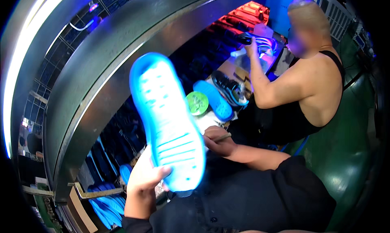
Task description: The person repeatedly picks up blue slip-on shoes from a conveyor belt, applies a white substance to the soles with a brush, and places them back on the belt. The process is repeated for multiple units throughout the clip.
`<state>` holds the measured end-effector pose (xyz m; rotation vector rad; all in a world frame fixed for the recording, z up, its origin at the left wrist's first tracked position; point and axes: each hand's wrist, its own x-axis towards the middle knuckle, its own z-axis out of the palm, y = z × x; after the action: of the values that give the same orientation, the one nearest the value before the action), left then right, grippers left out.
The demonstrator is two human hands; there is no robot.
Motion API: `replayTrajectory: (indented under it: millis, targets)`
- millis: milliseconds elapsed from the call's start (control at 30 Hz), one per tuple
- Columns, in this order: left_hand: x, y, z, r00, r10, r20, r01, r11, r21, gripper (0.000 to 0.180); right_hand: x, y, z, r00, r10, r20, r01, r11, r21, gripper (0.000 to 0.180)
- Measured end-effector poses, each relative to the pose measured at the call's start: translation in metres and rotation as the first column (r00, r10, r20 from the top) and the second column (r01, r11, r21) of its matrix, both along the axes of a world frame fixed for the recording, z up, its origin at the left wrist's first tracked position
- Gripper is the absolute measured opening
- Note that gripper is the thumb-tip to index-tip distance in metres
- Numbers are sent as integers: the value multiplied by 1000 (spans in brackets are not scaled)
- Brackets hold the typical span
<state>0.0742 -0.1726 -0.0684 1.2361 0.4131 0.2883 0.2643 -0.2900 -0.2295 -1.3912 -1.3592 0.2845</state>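
Note:
My left hand grips the heel end of a glowing blue shoe sole, holding it up with its tread side toward me under bluish light. My right hand is behind the sole's right edge, closed on a thin brush or stick that points right. A round green tin sits on the bench just beyond the sole.
A co-worker in a black sleeveless top sits at the right, holding a shoe. A blue sole and a dark shoe lie on the bench. A curved metal hood arches at left; several blue soles lie below.

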Motion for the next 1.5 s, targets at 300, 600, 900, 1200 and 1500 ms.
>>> replayTrajectory:
  millis: [300,600,900,1200,1500]
  targets:
    - [306,87,73,895,128,428,-13,965,-262,38,35,-25,-15,987,-125,-99,112,985,-135,21]
    - [81,67,-71,956,290,47,-291,912,289,59,27,-20,-17,913,-50,-406,3,993,-114,24]
    - [-295,19,-253,-94,893,-439,25,443,896,76,-18,16,-17,900,67,-430,-138,981,-135,27]
    - [-317,22,-294,449,741,-499,-881,276,-383,18,-52,30,-42,788,18,-616,-243,927,-284,27]
    - [-208,-26,-208,379,921,-88,-919,386,84,32,-62,32,-23,847,-16,-532,-163,944,-288,32]
